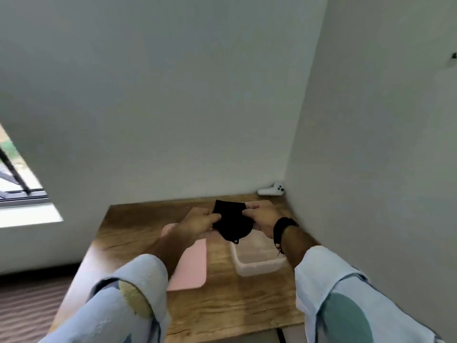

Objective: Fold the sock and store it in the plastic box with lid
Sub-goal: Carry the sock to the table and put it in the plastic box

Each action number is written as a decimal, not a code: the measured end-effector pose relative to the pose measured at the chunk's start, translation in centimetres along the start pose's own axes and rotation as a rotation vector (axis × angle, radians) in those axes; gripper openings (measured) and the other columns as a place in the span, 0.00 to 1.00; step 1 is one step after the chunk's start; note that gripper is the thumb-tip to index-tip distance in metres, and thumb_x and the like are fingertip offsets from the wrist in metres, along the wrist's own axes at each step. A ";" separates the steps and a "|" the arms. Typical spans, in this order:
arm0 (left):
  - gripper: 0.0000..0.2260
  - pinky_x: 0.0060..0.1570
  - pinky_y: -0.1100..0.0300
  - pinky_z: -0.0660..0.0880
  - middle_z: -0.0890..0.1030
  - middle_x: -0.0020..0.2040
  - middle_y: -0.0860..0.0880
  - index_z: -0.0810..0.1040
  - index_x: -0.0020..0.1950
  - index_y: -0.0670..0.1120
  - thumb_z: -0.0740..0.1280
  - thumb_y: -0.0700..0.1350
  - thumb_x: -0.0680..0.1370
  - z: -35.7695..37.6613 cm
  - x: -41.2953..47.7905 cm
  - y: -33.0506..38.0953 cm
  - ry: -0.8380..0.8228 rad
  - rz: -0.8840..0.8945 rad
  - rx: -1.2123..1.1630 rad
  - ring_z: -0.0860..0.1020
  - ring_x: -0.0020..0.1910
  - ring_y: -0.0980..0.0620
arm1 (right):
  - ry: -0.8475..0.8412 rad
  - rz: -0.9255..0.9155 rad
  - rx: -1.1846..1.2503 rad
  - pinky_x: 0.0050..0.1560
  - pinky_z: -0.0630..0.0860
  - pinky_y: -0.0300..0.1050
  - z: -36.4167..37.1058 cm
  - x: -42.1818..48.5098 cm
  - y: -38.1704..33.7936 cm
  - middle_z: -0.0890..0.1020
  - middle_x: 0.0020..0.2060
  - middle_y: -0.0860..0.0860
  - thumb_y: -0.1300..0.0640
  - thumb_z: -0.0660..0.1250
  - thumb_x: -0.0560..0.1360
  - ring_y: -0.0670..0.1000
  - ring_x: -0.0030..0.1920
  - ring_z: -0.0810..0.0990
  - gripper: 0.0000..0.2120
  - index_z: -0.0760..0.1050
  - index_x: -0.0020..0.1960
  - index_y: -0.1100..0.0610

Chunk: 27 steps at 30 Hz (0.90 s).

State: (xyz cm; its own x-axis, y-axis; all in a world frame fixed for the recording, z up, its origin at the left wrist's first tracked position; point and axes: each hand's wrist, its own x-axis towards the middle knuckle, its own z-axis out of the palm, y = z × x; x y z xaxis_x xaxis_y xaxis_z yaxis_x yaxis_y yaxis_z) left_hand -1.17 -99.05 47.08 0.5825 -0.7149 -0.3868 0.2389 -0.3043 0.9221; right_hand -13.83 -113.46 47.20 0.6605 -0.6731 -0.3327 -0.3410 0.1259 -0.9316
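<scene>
A black sock (232,220) hangs in the air above the wooden table, held between both hands. My left hand (197,222) pinches its left edge and my right hand (262,216) grips its right edge. The sock looks doubled over, with its rounded lower end drooping. Right under it stands the clear plastic box (259,264), open, on the right part of the table. The pink lid (191,266) lies flat on the table to the left of the box, partly hidden by my left forearm.
The wooden table (222,305) fills a corner, with walls behind and close on the right. A white controller-like device (272,189) lies in the far right corner. A window (14,184) is at the left, and the floor drops off past the table's left edge.
</scene>
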 end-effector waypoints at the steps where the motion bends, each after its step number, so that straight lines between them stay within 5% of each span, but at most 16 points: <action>1: 0.08 0.43 0.55 0.84 0.82 0.47 0.41 0.77 0.43 0.39 0.65 0.34 0.82 1.9 1.1 -0.1 0.015 -0.017 0.007 0.83 0.47 0.44 | 0.032 0.009 -0.045 0.56 0.81 0.55 -1.7 0.7 0.4 0.82 0.43 0.58 0.71 0.65 0.77 0.55 0.45 0.82 0.12 0.80 0.39 0.59; 4: 0.08 0.37 0.56 0.85 0.80 0.45 0.38 0.77 0.41 0.38 0.68 0.33 0.80 6.5 4.6 -1.0 0.098 -0.046 0.141 0.83 0.41 0.44 | 0.123 -0.006 -0.333 0.46 0.80 0.48 -5.6 3.1 1.6 0.82 0.37 0.54 0.65 0.72 0.74 0.52 0.40 0.81 0.08 0.80 0.37 0.58; 7: 0.06 0.46 0.52 0.86 0.85 0.43 0.41 0.84 0.51 0.36 0.71 0.38 0.78 8.5 7.1 -2.5 0.162 -0.048 0.445 0.86 0.41 0.46 | 0.133 -0.046 -0.640 0.44 0.79 0.46 -7.0 5.1 2.8 0.85 0.40 0.54 0.60 0.73 0.73 0.54 0.43 0.84 0.03 0.83 0.42 0.60; 13: 0.18 0.56 0.53 0.81 0.85 0.57 0.42 0.77 0.64 0.44 0.72 0.44 0.75 9.9 8.8 -3.9 0.303 0.002 0.953 0.83 0.57 0.42 | 0.085 -0.132 -1.041 0.47 0.80 0.49 -5.3 7.8 4.8 0.84 0.51 0.59 0.61 0.64 0.79 0.60 0.50 0.82 0.06 0.79 0.52 0.61; 18: 0.15 0.48 0.53 0.78 0.84 0.60 0.40 0.75 0.67 0.42 0.67 0.40 0.80 11.4 9.7 -3.8 0.308 -0.021 1.132 0.83 0.59 0.41 | 0.042 -0.128 -1.115 0.47 0.76 0.50 -4.3 8.8 5.5 0.77 0.41 0.55 0.64 0.57 0.81 0.61 0.49 0.80 0.11 0.72 0.41 0.58; 20: 0.16 0.54 0.52 0.80 0.83 0.62 0.40 0.76 0.68 0.42 0.67 0.43 0.80 11.4 9.6 -3.3 0.302 -0.014 1.109 0.82 0.61 0.40 | 0.039 -0.138 -1.138 0.46 0.77 0.49 -4.3 8.7 5.5 0.74 0.36 0.52 0.63 0.57 0.81 0.59 0.47 0.80 0.14 0.67 0.36 0.56; 24: 0.14 0.54 0.48 0.82 0.86 0.57 0.46 0.80 0.64 0.49 0.63 0.48 0.80 7.7 8.3 -2.5 0.500 0.122 0.905 0.84 0.53 0.43 | 0.092 -0.269 -1.016 0.45 0.79 0.48 -3.4 8.9 3.6 0.83 0.48 0.55 0.64 0.58 0.79 0.58 0.50 0.83 0.11 0.75 0.59 0.58; 27: 0.13 0.55 0.50 0.80 0.85 0.59 0.46 0.80 0.63 0.48 0.64 0.46 0.80 2.0 7.0 -4.1 0.625 0.053 0.842 0.82 0.53 0.46 | 0.038 -0.450 -0.776 0.50 0.81 0.51 0.5 7.8 1.4 0.85 0.49 0.55 0.61 0.59 0.79 0.57 0.50 0.84 0.13 0.75 0.62 0.57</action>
State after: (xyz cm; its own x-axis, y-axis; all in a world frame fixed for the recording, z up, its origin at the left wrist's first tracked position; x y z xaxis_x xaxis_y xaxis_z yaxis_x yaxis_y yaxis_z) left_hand 0.32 -104.08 40.57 0.9311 -0.3610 -0.0526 -0.2768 -0.7929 0.5428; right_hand -8.84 -118.20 43.18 0.8229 -0.5653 0.0578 -0.4204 -0.6741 -0.6073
